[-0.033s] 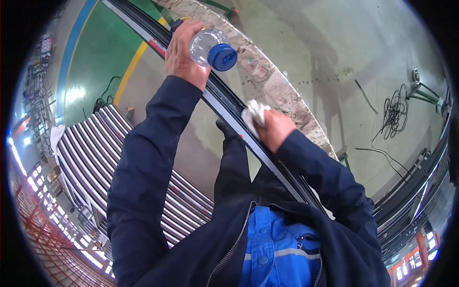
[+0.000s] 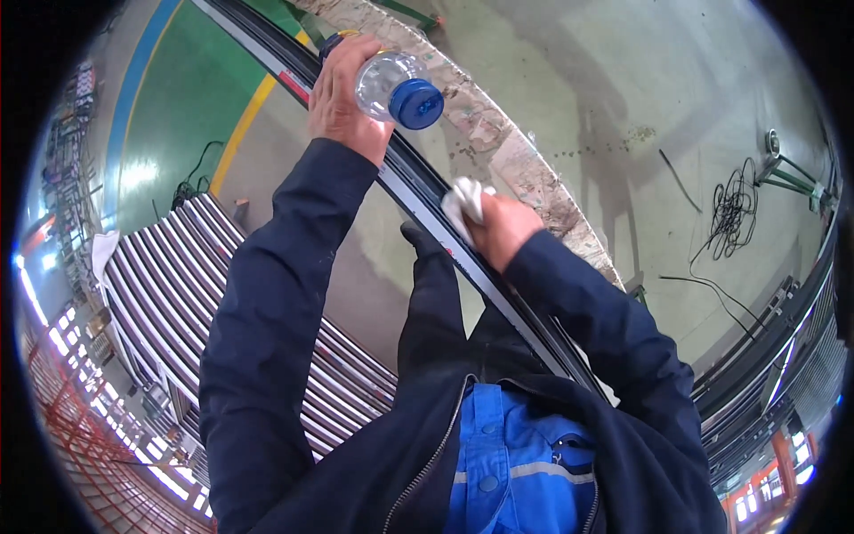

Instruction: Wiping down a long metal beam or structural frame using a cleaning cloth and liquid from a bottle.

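Observation:
My left hand (image 2: 345,100) is wrapped round a clear plastic bottle (image 2: 381,78) with a blue cap (image 2: 416,104). The bottle is tilted, its cap end toward the lower right, above a long dark metal profile (image 2: 414,182). In my right hand (image 2: 503,228) is a bunched white cloth (image 2: 466,205), pressed against the profile farther down its length. My right fingers are closed on the cloth and partly hidden by it. The profile runs diagonally from the upper left to near my waist, with a pale strip along its near side.
A worn, stained board (image 2: 525,169) lies along the profile's far side. To the left, many long striped profiles (image 2: 205,276) lie side by side. Black cable (image 2: 734,209) is coiled on the floor at right, near a green metal stand (image 2: 792,173). More dark profiles (image 2: 747,374) lie at lower right.
My right hand and the cloth have slid slightly up and left along the profile. My left hand with the bottle has barely shifted.

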Demonstrator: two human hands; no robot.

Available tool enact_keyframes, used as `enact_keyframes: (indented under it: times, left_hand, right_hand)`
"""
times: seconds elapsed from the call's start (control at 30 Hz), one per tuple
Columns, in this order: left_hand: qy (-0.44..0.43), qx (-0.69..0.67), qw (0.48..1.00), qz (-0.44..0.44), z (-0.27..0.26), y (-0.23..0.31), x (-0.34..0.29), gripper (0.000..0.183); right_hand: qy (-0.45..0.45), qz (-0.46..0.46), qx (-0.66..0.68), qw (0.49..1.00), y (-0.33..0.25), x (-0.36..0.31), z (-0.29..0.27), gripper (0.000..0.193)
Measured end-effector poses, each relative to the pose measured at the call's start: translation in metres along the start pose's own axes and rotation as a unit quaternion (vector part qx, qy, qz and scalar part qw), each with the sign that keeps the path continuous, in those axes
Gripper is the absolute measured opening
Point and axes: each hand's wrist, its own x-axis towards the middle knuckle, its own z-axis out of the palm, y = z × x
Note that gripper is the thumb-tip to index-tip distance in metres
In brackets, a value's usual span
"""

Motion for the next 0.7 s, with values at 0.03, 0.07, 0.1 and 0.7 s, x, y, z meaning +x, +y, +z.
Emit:
enact_keyframes:
  times: [0.03,0.07,0.1,0.7]
  left_hand:
    - [-0.006,0.005,1.0,0.004,-0.001,-0.002,-0.002,0.07]
    - [-0.012,0.013,1.0,0.01,-0.004,-0.003,-0.001,0.071]
    - [-0.006,0.014,1.0,0.015,-0.004,-0.004,-0.001,0.071]
    - [-0.005,0.034,0.999,-0.008,-0.003,0.0,-0.004,0.07]
  right_hand:
    - [-0.006,-0.006,0.014,1.0,-0.009,0.012,-0.001,0.022]
    - [-0.04,0.012,0.006,0.999,-0.018,0.02,-0.006,0.023]
    - [-0.041,0.037,0.033,0.998,-0.028,0.021,-0.013,0.023]
    - [-0.04,0.094,0.118,0.988,-0.023,0.05,0.003,0.027]
